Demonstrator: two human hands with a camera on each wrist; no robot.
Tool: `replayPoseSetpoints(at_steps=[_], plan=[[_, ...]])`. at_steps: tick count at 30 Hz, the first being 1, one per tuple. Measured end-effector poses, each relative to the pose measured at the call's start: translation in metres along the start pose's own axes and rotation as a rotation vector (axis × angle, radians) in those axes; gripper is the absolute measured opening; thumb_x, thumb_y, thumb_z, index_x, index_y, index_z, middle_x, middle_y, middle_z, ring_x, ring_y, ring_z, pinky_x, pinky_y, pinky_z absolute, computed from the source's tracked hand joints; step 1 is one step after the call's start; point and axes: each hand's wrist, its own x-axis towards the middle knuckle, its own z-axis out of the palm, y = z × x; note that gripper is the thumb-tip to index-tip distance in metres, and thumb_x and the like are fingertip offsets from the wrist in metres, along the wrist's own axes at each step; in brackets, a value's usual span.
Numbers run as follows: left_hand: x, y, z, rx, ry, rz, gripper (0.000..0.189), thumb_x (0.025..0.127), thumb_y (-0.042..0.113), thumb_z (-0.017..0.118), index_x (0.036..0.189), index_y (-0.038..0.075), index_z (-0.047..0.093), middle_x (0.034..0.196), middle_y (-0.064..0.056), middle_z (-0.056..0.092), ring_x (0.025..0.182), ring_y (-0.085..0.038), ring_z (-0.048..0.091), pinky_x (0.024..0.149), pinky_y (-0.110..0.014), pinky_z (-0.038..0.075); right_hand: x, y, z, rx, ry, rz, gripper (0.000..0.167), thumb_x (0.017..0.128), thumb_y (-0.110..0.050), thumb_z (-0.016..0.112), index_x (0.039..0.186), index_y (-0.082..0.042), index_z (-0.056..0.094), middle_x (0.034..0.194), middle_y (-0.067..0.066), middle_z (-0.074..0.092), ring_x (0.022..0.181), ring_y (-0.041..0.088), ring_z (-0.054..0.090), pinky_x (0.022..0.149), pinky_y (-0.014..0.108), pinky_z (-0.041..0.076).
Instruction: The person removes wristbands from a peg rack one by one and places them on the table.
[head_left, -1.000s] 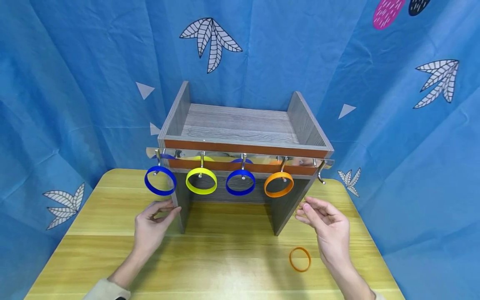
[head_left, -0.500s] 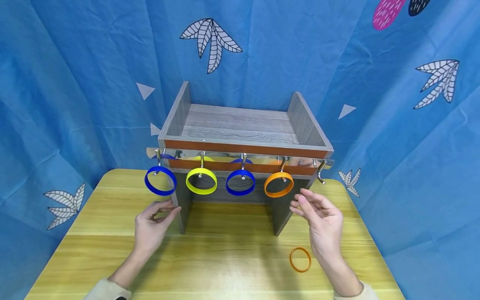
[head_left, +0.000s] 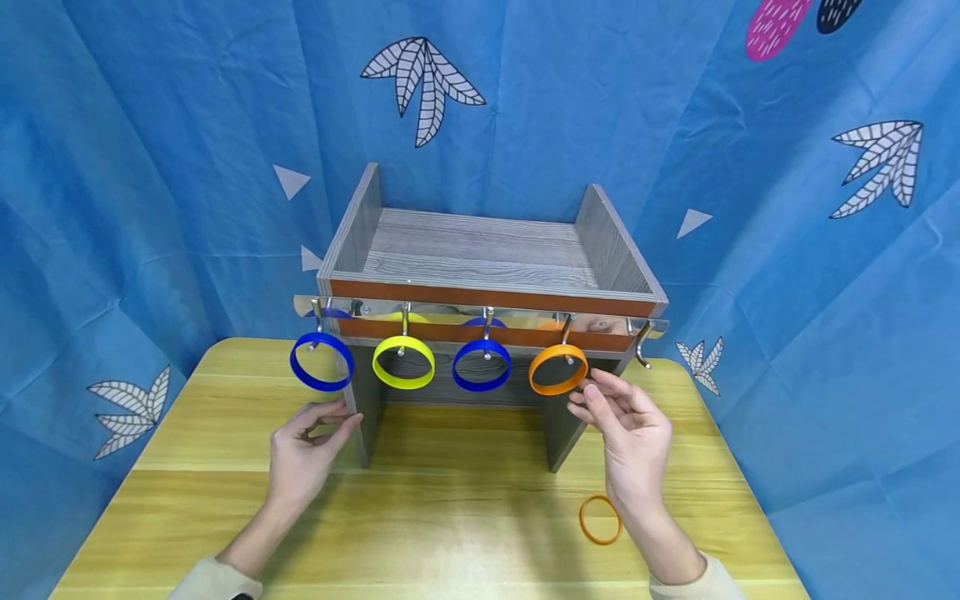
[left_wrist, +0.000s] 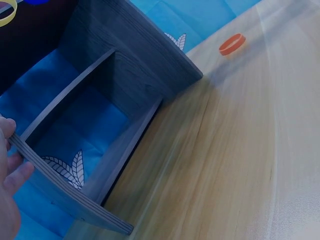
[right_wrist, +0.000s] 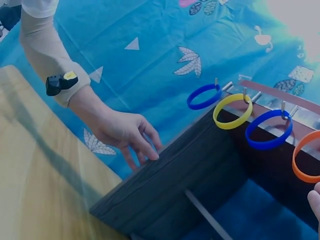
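A grey wood-grain shelf (head_left: 480, 250) stands on the table, with a metal hook rail (head_left: 447, 311) along its front. From the hooks hang a blue ring (head_left: 321, 386), a yellow ring (head_left: 403, 384), a second blue ring (head_left: 481, 387) and an orange ring (head_left: 555, 389), left to right. My left hand (head_left: 300, 454) pinches the front edge of the shelf's left side panel (left_wrist: 70, 187) between thumb and fingers. Fingertips of my right hand (head_left: 636, 442) are right at the hanging orange ring's right side, thumb and fingers loosely bent. Another orange ring (left_wrist: 232, 45) lies on the table.
The rightmost hook (head_left: 642, 346) carries no ring and sits just above my right hand. A wood-grain table (head_left: 450, 533) spreads in front of the shelf. Blue patterned cloth (head_left: 540, 108) hangs behind and at both sides.
My right hand has moved left and slightly up, from below the rightmost hook to the hanging orange ring. My left hand and the rings have stayed in place.
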Motion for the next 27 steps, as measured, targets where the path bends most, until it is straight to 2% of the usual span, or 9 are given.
replayPoseSetpoints(at_steps=[13,27], plan=[[0.0,-0.0001,0.0001,0.001,0.002,-0.01,0.022,0.082,-0.012,0.083,0.101,-0.001,0.079,0.095,0.023,0.072,0.085,0.008,0.07,0.068,-0.013,0.065,0.0062,0.0054,0.0032,-0.023,-0.009,0.01,0.02,0.097,0.011,0.066,0.117,0.011,0.07,0.099,0.008,0.079,0.085,0.016,0.081,0.078,0.033,0.071],[0.0002,-0.001,-0.0005,-0.001,-0.002,-0.014,0.022,0.082,-0.013,0.082,0.101,-0.002,0.079,0.094,0.023,0.072,0.085,0.009,0.07,0.069,-0.013,0.065,0.0062,0.0042,0.0099,0.026,-0.03,0.008,0.022,0.096,0.014,0.065,0.118,0.014,0.07,0.101,0.007,0.08,0.089,0.016,0.08,0.079,0.032,0.071]])
